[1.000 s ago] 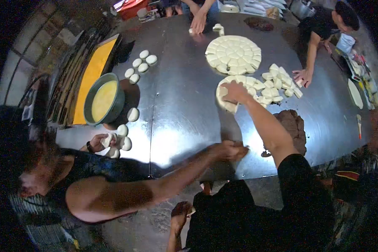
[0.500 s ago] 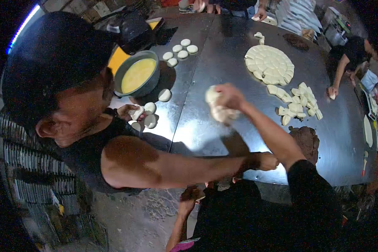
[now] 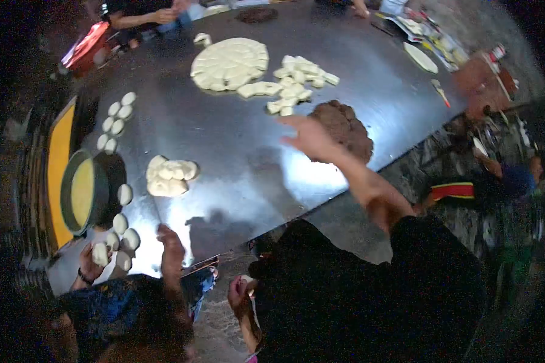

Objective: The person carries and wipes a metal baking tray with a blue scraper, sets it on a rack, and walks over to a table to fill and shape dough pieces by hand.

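At my far left, 1 round grey bowl (image 3: pixel 101 187) holds smooth yellow liquid (image 3: pixel 82 192). Below it, a co-worker's left hand (image 3: pixel 89 264) grips 1 pale dough round, beside a bunch too crowded to count. Above them sit 1 single white dough round (image 3: pixel 125 194) and a cluster of 7 white dough rounds (image 3: pixel 117 126). Next comes 1 lumpy pile of soft cream dough (image 3: pixel 168 181) on the grey metal table (image 3: pixel 224 163), its pieces sagging together, with a co-worker's right hand (image 3: pixel 171 243) below it. Further right lies 1 flat cream dough disc (image 3: pixel 229 63) scored into sections. My left hand (image 3: pixel 240 293), below the table edge, is curled around 1 small pale piece (image 3: pixel 248 279). Loose cream dough chunks (image 3: pixel 297 75) overlap beyond counting. My right hand (image 3: pixel 306 136), blurred, reaches with fingers spread and nothing visible in it; it overlaps the left side of 1 rough brown mound (image 3: pixel 348 130), though I can't tell whether they touch. At far right are 1 white oblong (image 3: pixel 421 58) and 1 red-handled brush (image 3: pixel 441 92).
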Motion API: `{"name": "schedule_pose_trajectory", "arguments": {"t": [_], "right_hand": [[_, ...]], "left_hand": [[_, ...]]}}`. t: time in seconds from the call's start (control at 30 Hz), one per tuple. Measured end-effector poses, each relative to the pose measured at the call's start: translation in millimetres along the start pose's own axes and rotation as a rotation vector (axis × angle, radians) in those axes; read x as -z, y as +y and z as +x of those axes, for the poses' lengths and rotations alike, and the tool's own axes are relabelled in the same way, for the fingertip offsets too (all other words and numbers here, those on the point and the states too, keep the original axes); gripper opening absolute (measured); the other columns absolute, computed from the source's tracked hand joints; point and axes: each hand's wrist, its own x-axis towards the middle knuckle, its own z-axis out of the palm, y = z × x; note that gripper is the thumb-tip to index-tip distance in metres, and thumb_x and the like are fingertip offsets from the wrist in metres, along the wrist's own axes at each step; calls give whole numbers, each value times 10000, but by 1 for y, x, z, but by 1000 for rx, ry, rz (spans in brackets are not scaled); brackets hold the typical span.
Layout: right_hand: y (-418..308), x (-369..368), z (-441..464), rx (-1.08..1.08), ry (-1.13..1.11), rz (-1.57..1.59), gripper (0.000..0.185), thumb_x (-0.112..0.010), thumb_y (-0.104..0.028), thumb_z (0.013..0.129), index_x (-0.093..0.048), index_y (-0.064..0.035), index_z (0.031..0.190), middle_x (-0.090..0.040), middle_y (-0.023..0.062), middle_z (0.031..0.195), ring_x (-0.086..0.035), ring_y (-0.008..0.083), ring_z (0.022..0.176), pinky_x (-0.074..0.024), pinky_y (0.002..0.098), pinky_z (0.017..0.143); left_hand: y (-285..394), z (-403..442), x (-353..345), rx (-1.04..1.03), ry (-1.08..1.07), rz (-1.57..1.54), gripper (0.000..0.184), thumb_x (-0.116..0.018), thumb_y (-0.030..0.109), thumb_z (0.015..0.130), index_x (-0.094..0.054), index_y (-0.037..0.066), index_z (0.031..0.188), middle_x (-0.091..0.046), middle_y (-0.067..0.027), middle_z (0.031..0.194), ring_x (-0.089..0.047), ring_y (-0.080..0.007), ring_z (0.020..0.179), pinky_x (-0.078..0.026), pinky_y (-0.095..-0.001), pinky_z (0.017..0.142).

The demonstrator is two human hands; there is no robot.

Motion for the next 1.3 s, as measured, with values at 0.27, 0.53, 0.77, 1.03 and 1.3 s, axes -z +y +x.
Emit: {"name": "schedule_pose_trajectory", "arguments": {"t": [0.27,0.53,0.77,1.03,1.3], "right_hand": [[142,11,-151,-704,-147,-278,1224,-750,-592,531,-75,-139,1446,-78,230,1472,-121,483,1319,-246,692,942],[138,-12,-140,-758,205,-425,759,-776,-387,630,-427,-135,1255,-414,151,1245,-408,362,1152,-414,497,896],[164,10,-162,-771,230,-166,441,-730,-220,706,-572,-56,1083,-607,141,961,-593,315,885,-480,416,793],[89,43,-122,-708,128,885,353,-686,-95,758,-562,11,1071,-643,95,895,-601,163,734,-484,291,619],[-79,-96,2,-224,-404,1107,350,-720,-85,706,-603,-5,1026,-640,44,909,-589,140,822,-471,286,745]], "left_hand": [[63,23,-25,-19,-164,430,274,-521,176,893,-560,7,1105,-611,-80,932,-596,-139,752,-484,-256,561],[133,27,-87,23,-246,506,249,-549,148,884,-574,-5,1080,-616,-65,919,-571,-116,763,-457,-239,599],[119,54,-77,-90,-344,467,260,-544,142,890,-565,-1,1106,-629,-62,944,-575,-112,793,-481,-264,628],[121,25,-49,-5,-113,318,244,-525,181,889,-595,85,1102,-622,-43,948,-593,-119,786,-501,-242,575],[102,-15,-1,50,121,56,243,-545,206,896,-586,51,1079,-620,-36,898,-578,-92,730,-483,-230,538]]}}
